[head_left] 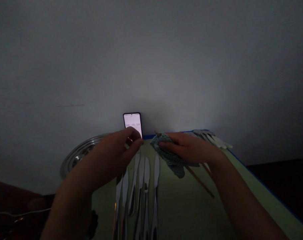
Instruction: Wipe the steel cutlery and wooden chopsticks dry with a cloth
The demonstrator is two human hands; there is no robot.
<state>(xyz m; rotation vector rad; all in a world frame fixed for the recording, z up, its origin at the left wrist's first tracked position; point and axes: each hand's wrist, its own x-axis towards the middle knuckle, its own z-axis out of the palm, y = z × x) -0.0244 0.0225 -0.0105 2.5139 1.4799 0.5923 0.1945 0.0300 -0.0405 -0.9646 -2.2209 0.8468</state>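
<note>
My right hand (pixel 184 145) is closed around a grey-green knitted cloth (pixel 175 166), with a thin wooden stick (pixel 200 181) running through it. One end of the stick pokes out at the upper left, the other slants down to the right. To the left, my left hand (pixel 123 146) hovers in front of a phone (pixel 133 120), fingers loosely curled, a gap between thumb and index finger; nothing shows in it. Below lie several table knives (pixel 141 176), side by side, blades pointing away. Part of a second stick (pixel 207 170) shows beside my right wrist.
The phone leans on the wall (pixel 151 60), displaying a timer. A round metal tray (pixel 71 160) is partly behind my left arm. Pale-handled utensils (pixel 216 140) lie at the table's back right corner. Blue tape edges the green table (pixel 191 213). The scene is dim.
</note>
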